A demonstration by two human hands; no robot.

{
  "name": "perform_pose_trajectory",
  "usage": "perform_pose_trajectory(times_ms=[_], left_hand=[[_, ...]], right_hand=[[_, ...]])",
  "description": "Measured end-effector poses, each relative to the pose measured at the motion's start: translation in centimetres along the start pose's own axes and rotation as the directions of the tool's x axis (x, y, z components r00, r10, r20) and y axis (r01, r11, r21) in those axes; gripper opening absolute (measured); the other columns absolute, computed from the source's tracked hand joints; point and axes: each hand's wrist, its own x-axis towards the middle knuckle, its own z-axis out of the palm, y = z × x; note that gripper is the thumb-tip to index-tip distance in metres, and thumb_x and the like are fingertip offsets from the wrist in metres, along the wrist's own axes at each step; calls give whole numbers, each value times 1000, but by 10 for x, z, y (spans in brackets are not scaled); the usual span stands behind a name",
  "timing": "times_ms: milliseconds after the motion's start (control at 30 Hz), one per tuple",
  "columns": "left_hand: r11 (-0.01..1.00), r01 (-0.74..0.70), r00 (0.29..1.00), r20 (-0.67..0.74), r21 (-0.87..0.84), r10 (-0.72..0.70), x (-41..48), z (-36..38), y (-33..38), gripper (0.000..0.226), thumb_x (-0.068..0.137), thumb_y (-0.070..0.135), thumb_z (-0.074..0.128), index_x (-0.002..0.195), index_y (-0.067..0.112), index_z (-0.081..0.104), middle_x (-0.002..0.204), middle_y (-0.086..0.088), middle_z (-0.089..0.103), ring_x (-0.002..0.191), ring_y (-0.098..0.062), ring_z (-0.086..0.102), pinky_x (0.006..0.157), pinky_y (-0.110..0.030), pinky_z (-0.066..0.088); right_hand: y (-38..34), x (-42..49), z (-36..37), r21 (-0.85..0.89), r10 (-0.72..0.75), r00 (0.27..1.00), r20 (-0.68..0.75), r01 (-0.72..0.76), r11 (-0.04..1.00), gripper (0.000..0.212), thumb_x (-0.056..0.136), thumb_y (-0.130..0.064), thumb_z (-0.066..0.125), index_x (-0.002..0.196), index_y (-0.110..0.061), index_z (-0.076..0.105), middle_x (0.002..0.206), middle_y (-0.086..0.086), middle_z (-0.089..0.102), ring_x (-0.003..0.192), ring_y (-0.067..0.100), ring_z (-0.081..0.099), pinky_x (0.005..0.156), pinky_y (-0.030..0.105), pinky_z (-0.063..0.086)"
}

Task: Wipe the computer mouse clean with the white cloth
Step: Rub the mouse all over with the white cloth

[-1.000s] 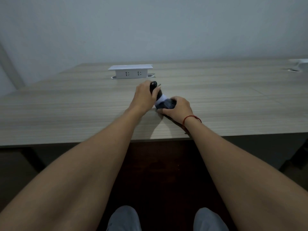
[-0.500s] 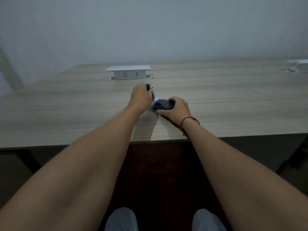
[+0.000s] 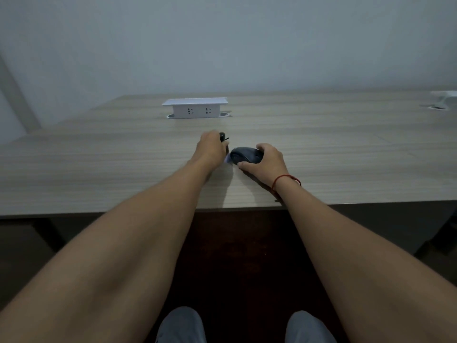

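A dark computer mouse rests on the wooden desk, and my right hand grips it from the right side. My left hand is closed just left of the mouse. Only a small bit of the white cloth peeks out beneath its fingers, next to the mouse's left end. A small black object shows at the far side of my left hand; I cannot tell what it is.
A white pop-up socket box stands on the desk behind my hands. Another white fitting sits at the far right edge. The desk's front edge runs under my forearms, with my knees below.
My left hand has slid left off the mouse with the cloth, so the mouse's top is now uncovered. My right hand has kept its grip on the mouse.
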Motion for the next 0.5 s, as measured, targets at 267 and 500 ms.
perform_pose_trajectory(times_ms=[267, 500], left_hand=[[991, -60, 998, -30, -118, 56, 6, -9, 14, 30, 97, 22, 51, 104, -4, 63, 110, -22, 64, 103, -35, 61, 79, -31, 43], [985, -26, 994, -113, -170, 7, 5, -4, -5, 31, 97, 27, 51, 99, -2, 63, 102, -18, 65, 94, -31, 62, 79, -34, 50]], right_hand=[[1, 2, 1, -21, -27, 999, -24, 27, 999, 48, 71, -37, 78, 107, -12, 59, 103, 4, 62, 92, 21, 59, 82, 37, 53], [0, 3, 0, -2, -72, 997, 38, 72, 997, 42, 77, -32, 73, 109, -10, 57, 101, 2, 56, 90, 19, 55, 71, 27, 43]])
